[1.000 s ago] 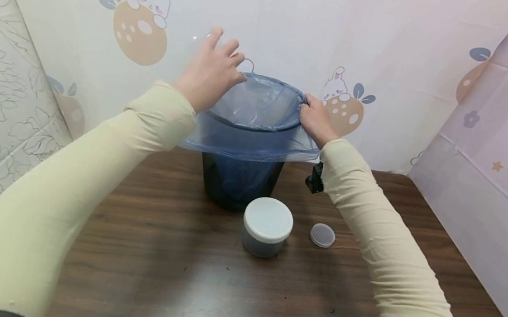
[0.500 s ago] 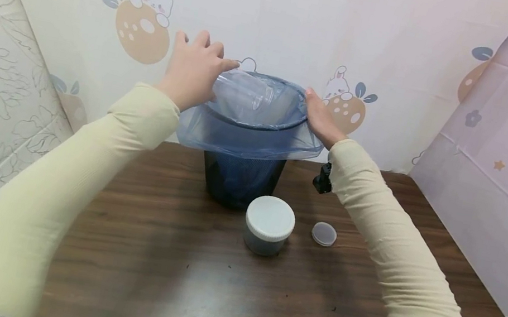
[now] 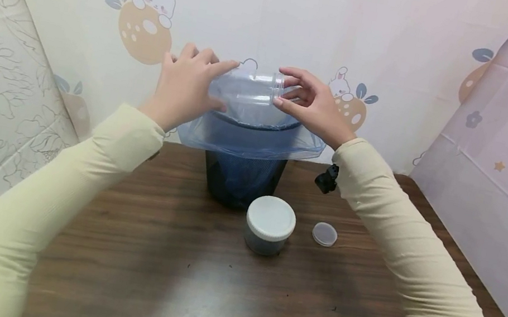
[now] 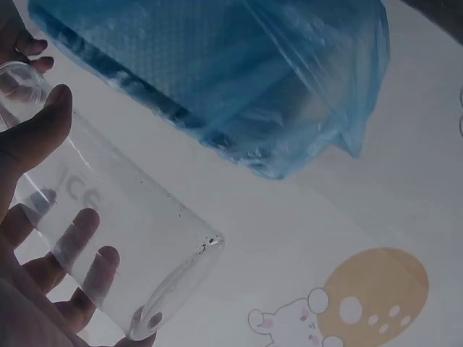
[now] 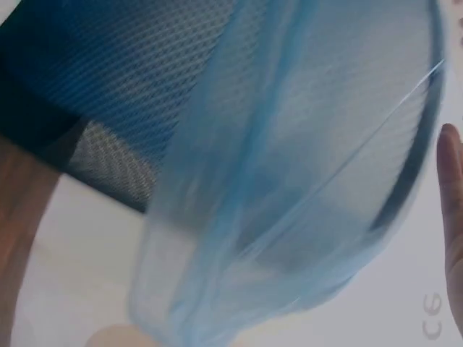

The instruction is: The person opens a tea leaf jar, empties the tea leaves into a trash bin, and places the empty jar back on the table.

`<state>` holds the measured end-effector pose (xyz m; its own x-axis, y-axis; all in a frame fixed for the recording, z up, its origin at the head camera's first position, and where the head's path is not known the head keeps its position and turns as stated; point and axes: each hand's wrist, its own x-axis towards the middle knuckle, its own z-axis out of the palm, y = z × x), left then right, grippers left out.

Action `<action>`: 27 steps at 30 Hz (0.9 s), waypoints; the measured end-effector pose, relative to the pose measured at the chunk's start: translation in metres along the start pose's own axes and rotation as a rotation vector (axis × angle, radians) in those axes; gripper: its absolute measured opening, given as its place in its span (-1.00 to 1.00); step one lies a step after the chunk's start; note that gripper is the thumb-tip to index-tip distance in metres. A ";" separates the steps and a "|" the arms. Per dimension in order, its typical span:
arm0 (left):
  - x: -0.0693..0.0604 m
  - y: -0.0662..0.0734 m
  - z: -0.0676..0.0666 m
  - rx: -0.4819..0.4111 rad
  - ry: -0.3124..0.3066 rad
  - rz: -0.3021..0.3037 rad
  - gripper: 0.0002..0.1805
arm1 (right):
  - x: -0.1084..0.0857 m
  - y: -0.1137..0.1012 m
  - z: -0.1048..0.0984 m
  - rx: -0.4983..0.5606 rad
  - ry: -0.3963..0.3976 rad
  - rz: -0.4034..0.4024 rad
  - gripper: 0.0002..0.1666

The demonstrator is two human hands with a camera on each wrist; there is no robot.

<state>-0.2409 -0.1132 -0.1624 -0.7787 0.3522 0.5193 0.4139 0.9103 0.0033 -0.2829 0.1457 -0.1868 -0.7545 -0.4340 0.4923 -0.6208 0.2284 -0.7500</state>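
My left hand (image 3: pixel 185 84) holds a clear plastic jar (image 4: pixel 123 210) lying on its side above the bin's mouth. Thumb and fingers wrap round its body. A few dark specks cling near the jar's base in the left wrist view. At the mouth end, my right hand (image 3: pixel 317 104) pinches the rim between thumb and curled fingers. Below both hands stands a black mesh bin (image 3: pixel 241 182) lined with a translucent blue bag (image 3: pixel 246 143), its edge folded over the rim. In the right wrist view only a strip of the right hand shows.
In front of the bin, a tub (image 3: pixel 270 226) with a white lid sits on the brown wooden table (image 3: pixel 116 247). A small translucent round lid (image 3: pixel 324 234) lies to its right. Small dark bits dot the table. Printed cloth walls (image 3: pixel 406 49) stand behind and beside.
The left hand has drawn the jar up and leftward out of the bin, now lying level. My right hand has let go of the bin's rim and taken the jar's mouth end.
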 end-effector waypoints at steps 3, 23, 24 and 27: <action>-0.009 0.003 0.002 -0.060 0.038 -0.026 -0.18 | -0.001 -0.011 0.004 0.045 0.002 -0.038 -0.36; -0.095 0.013 0.064 -0.454 0.001 -0.052 -0.33 | -0.007 -0.052 0.063 -0.292 -0.206 -0.283 -0.55; -0.098 0.013 0.069 -0.480 -0.014 -0.062 -0.34 | -0.008 -0.051 0.067 -0.315 -0.225 -0.279 -0.54; -0.109 0.013 0.087 -0.572 -0.069 -0.085 -0.33 | -0.010 -0.047 0.080 -0.402 -0.301 -0.250 -0.54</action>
<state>-0.1913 -0.1211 -0.2931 -0.8412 0.3144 0.4400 0.5228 0.6805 0.5134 -0.2294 0.0702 -0.1921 -0.5164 -0.7337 0.4416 -0.8498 0.3751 -0.3704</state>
